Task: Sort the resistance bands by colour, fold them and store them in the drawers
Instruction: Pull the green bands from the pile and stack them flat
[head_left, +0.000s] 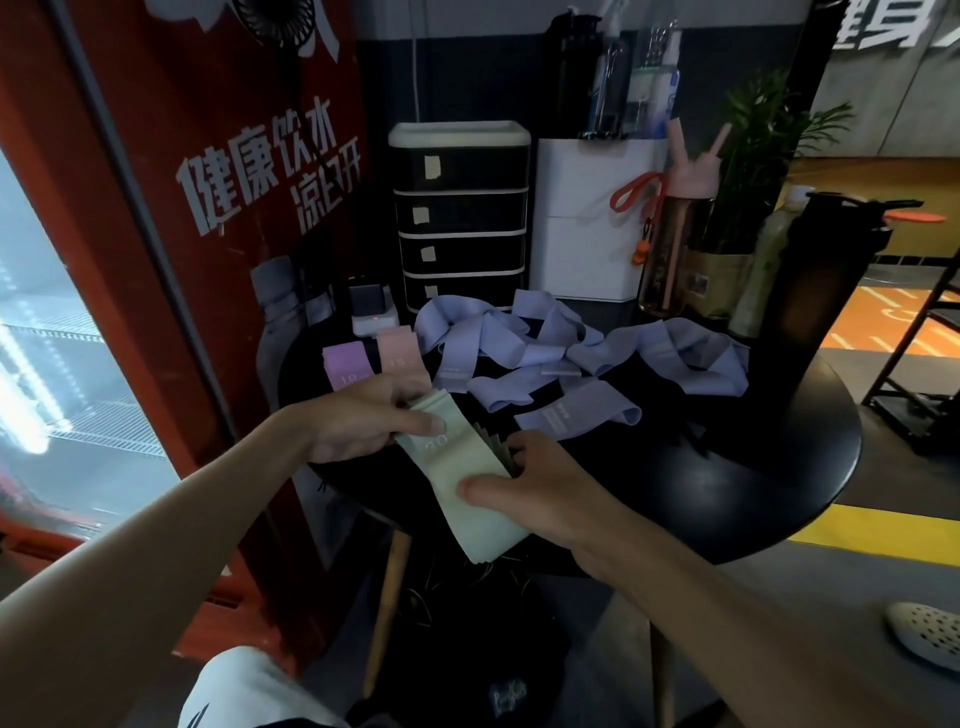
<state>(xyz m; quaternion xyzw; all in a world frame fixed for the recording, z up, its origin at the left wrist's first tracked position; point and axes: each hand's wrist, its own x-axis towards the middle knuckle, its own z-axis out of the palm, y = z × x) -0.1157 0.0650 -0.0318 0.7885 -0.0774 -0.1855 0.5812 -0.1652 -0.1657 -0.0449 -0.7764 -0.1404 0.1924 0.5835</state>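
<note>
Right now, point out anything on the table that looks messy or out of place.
The lavender bands sprawl in a twisted, unfolded heap across the far side of the table. The purple band and pink band at the left lie folded flat. Nothing looks spilled or damaged.

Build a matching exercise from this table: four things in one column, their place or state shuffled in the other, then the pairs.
1. green bands
2. lavender bands
3. pink band
4. drawers

a. all shut, behind the bands
b. folded flat, marked 15
c. loose in a tangled heap
d. gripped by the left hand and right hand

Pairs: 1-d, 2-c, 3-b, 4-a
</note>
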